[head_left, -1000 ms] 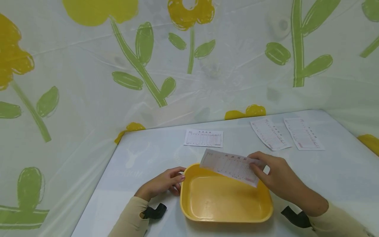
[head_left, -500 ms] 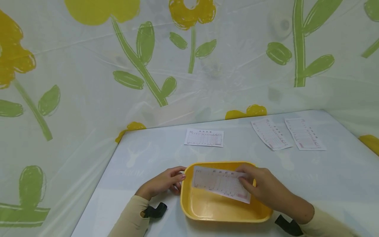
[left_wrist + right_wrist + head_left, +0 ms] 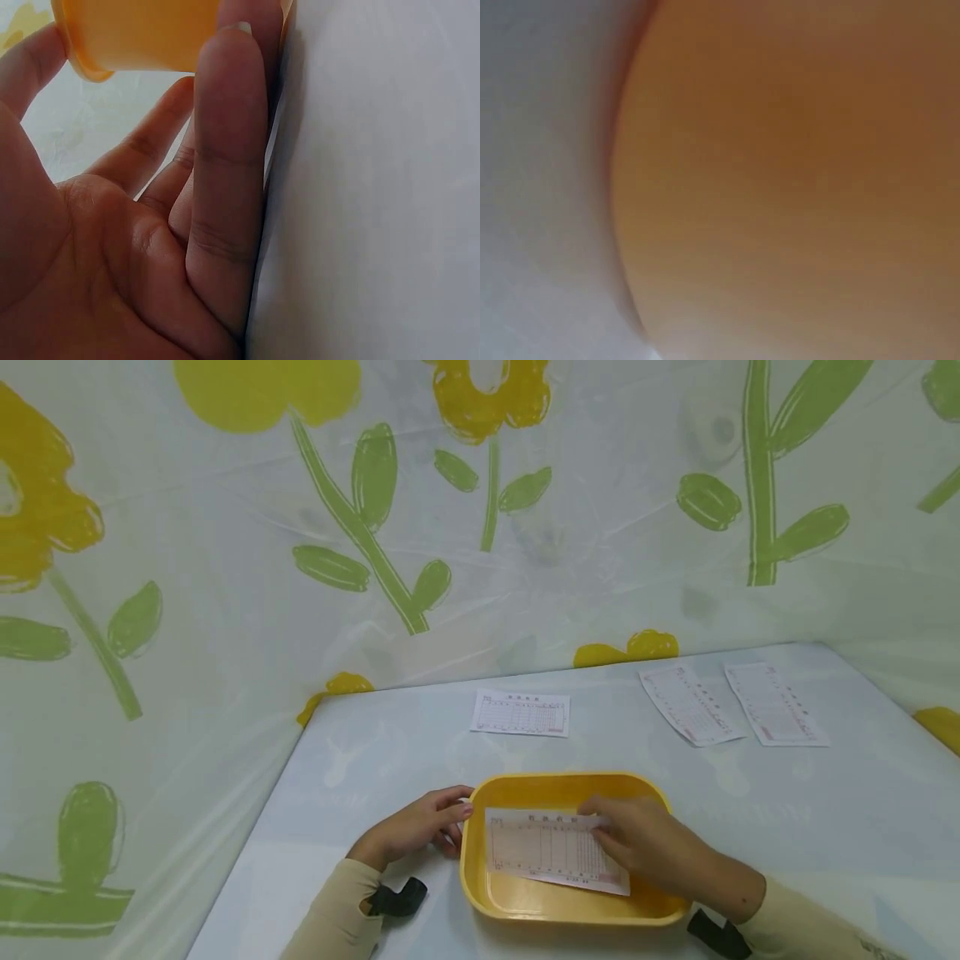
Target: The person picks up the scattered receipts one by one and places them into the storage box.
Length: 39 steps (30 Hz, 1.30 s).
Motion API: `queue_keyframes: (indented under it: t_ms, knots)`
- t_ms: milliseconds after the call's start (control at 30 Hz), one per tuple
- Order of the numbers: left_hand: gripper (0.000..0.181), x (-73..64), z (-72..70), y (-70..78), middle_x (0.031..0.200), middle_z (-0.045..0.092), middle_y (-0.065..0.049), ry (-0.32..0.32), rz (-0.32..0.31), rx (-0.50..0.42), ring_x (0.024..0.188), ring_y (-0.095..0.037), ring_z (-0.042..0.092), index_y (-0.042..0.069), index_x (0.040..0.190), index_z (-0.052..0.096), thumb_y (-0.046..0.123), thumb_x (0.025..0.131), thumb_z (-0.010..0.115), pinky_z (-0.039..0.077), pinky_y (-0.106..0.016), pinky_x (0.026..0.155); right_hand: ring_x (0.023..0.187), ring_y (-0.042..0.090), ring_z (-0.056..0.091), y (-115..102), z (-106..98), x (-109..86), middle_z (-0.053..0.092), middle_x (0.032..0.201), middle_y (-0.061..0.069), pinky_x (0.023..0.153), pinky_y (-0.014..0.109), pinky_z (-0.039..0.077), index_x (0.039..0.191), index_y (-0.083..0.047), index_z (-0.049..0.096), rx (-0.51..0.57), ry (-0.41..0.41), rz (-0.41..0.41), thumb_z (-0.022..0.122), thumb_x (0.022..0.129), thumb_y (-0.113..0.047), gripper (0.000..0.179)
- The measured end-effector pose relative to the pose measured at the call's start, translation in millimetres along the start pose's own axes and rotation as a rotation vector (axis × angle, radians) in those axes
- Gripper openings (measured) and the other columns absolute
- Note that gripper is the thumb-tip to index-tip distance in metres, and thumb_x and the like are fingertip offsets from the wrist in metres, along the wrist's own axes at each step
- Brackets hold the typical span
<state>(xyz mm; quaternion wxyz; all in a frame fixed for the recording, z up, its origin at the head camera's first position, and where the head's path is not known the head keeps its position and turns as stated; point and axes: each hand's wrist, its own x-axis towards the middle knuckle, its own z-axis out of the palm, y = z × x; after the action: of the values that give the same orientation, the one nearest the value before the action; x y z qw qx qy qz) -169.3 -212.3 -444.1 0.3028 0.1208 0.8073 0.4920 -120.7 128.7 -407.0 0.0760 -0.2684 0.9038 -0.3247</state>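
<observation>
One yellow, rounded-rectangular tray and four white paper slips printed with ruled forms can be counted on or above the pale table. The first slip lies within the tray, slightly slanted, its right end pinched between the thumb and fingers of the right hand. Whether another sheet lies beneath it cannot be told. The second slip lies beyond the tray; the third slip and fourth slip lie side by side at the far right, the third with a lifted corner. The left hand rests at the tray's left rim, its fingers loosely extended. Two beige sleeves and two black bands show at the forearms. Behind stands one white sheet printed with yellow flowers. The right wrist view is blurred and does not show the fingers.

Compared with one second earlier, the first slip has dropped from above the tray's far rim into the tray, and the right hand has moved leftward and down with it. The left hand and the three outlying slips keep their places.
</observation>
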Motion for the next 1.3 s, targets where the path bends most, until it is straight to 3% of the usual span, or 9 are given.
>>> queue_keyframes:
  t_ms: [167, 400, 633, 733, 900, 1000, 1100, 1300]
  knots:
    - [0.053, 1.4, -0.6, -0.6, 0.085, 0.068, -0.004, -0.007, -0.003, -0.015, 0.077, -0.016, 0.065, 0.012, 0.143, 0.050, 0.045, 0.102, 0.050, 0.059, -0.031, 0.075, 0.059, 0.001, 0.050, -2, 5, 2.8, 0.065, 0.084, -0.010, 0.055, 0.018, 0.044, 0.113, -0.014, 0.068, -0.110, -0.001, 0.049, 0.071, 0.090, -0.011, 0.023]
    - [0.051, -0.2, -0.3, -0.7, 0.084, 0.068, -0.003, -0.010, -0.019, -0.035, 0.074, -0.016, 0.066, 0.012, 0.143, 0.051, 0.043, 0.103, 0.050, 0.060, -0.031, 0.073, 0.070, 0.006, 0.053, -7, 12, 6.1, 0.071, 0.100, -0.006, 0.064, 0.024, 0.049, 0.118, -0.020, 0.070, -0.214, -0.059, 0.162, 0.074, 0.088, -0.014, 0.031]
    - [0.053, -0.9, 0.5, -0.8, 0.085, 0.069, -0.004, -0.004, -0.036, -0.039, 0.075, -0.016, 0.066, 0.011, 0.144, 0.050, 0.044, 0.102, 0.050, 0.060, -0.031, 0.073, 0.065, 0.006, 0.049, -7, 15, 2.8, 0.058, 0.078, -0.011, 0.063, 0.022, 0.050, 0.125, -0.019, 0.066, -0.265, -0.092, 0.114, 0.077, 0.082, -0.009, 0.046]
    - [0.054, -0.2, 0.6, -0.3, 0.085, 0.068, -0.004, -0.003, -0.033, -0.041, 0.075, -0.016, 0.066, 0.011, 0.144, 0.049, 0.044, 0.102, 0.050, 0.060, -0.031, 0.073, 0.066, 0.006, 0.048, -5, 16, 2.1, 0.061, 0.085, -0.009, 0.067, 0.024, 0.053, 0.130, -0.019, 0.064, -0.321, -0.084, 0.092, 0.079, 0.083, -0.015, 0.049]
    - [0.054, 1.3, -0.2, 0.2, 0.086, 0.068, -0.004, 0.009, -0.030, -0.036, 0.076, -0.016, 0.065, 0.011, 0.144, 0.050, 0.045, 0.102, 0.049, 0.060, -0.031, 0.073, 0.072, 0.007, 0.047, -2, 15, 1.5, 0.060, 0.099, -0.005, 0.063, 0.021, 0.047, 0.135, -0.021, 0.060, -0.443, -0.046, 0.007, 0.079, 0.085, -0.023, 0.053]
    - [0.053, 2.2, 0.3, -0.4, 0.082, 0.068, -0.003, -0.002, -0.026, -0.051, 0.074, -0.016, 0.065, 0.010, 0.144, 0.050, 0.043, 0.102, 0.050, 0.060, -0.031, 0.072, 0.083, 0.009, 0.053, -1, 15, 1.9, 0.062, 0.108, -0.003, 0.072, 0.024, 0.053, 0.132, -0.023, 0.062, -0.483, -0.029, -0.020, 0.080, 0.084, -0.025, 0.051]
    - [0.052, 1.2, 0.8, -0.3, 0.078, 0.068, -0.002, -0.015, -0.025, -0.066, 0.071, -0.015, 0.066, 0.009, 0.144, 0.049, 0.041, 0.102, 0.051, 0.060, -0.030, 0.071, 0.095, 0.013, 0.057, -2, 15, 2.2, 0.063, 0.116, -0.001, 0.084, 0.033, 0.056, 0.126, -0.024, 0.067, -0.496, -0.034, -0.026, 0.080, 0.083, -0.028, 0.046]
    - [0.051, -1.1, -0.8, 3.6, 0.079, 0.068, -0.003, -0.020, -0.011, -0.052, 0.072, -0.015, 0.065, 0.009, 0.143, 0.049, 0.040, 0.103, 0.050, 0.059, -0.030, 0.070, 0.099, 0.013, 0.058, -3, 13, 1.6, 0.063, 0.118, -0.002, 0.089, 0.036, 0.057, 0.120, -0.025, 0.070, -0.471, -0.013, -0.034, 0.076, 0.086, -0.034, 0.036]
